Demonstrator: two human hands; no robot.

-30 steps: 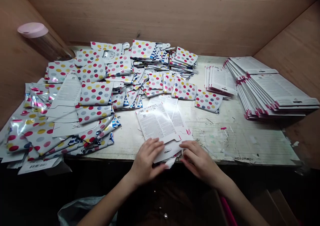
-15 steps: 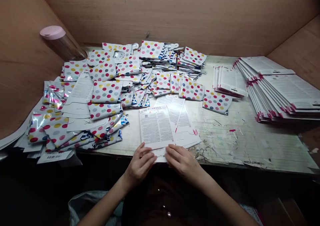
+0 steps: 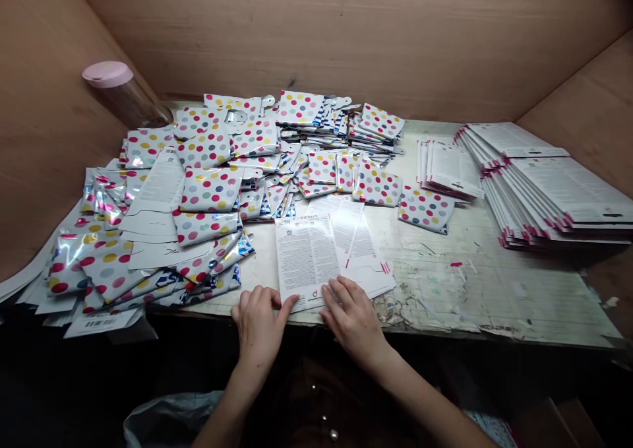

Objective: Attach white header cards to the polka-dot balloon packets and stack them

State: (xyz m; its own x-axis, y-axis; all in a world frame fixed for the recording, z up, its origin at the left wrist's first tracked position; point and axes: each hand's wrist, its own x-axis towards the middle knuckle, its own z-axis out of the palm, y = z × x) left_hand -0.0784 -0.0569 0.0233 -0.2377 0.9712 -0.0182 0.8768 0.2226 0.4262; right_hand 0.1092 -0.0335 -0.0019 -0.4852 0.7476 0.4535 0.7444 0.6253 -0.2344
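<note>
A white printed cardboard sleeve, covered in small text, lies flat at the table's front edge before me. My left hand is at its lower left corner, the thumb stretched out onto the card's bottom edge and the fingers bent beside it. On the lower right corner rest the fingertips of my right hand, laid flat and slightly spread. Both hands press on the card without closing round it. Partly beneath it, to the right, lie more flat printed cards with pink marks.
Polka-dot packets are heaped at the left and back. Stacks of printed sleeves with pink edges stand on the right, a smaller stack beside them. A pink-lidded bottle is in the back left corner. Scraps dot the worn tabletop.
The sleeve's bottom flap, under my fingers before, no longer sticks out. My left hand has shifted left to the corner; my right hand has moved slightly up onto the card.
</note>
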